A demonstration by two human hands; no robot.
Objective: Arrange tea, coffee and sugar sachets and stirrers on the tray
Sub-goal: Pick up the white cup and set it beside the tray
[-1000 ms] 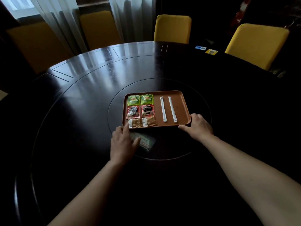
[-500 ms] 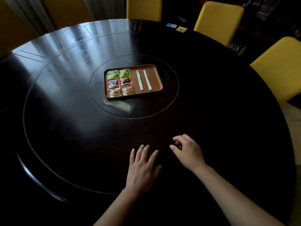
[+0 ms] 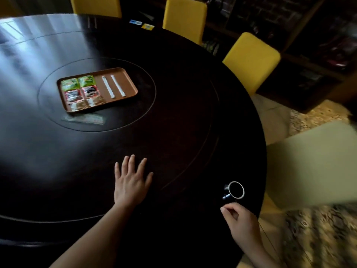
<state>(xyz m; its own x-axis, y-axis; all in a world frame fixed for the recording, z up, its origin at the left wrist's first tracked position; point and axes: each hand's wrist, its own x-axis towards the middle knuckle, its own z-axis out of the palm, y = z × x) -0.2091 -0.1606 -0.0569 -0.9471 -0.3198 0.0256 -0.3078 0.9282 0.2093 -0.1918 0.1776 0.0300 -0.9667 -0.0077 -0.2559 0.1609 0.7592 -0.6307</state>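
A brown tray (image 3: 129,80) lies on the inner disc of the dark round table (image 3: 183,117), far from both hands. On it are two green tea sachets (image 3: 78,83), two red coffee sachets (image 3: 82,93), two pale sugar sachets (image 3: 87,104) and two white wrapped stirrers (image 3: 113,87) laid side by side. My left hand (image 3: 131,182) rests flat on the table, fingers spread, holding nothing. My right hand (image 3: 239,221) hovers near the table's right edge, fingers curled with thumb and forefinger close, just below a small dark cup (image 3: 236,190) with a white rim; it is not touching the cup.
Yellow chairs (image 3: 251,60) stand round the far and right sides. Two small cards, blue (image 3: 135,22) and yellow (image 3: 147,26), lie at the far edge. A pale cushion or seat (image 3: 313,165) sits beside the table over patterned carpet. The tray's reflection shows in the tabletop.
Both hands left the tray and drew back toward me. The view swung right; my right hand moved to the table's right edge beside a cup that has come into view.
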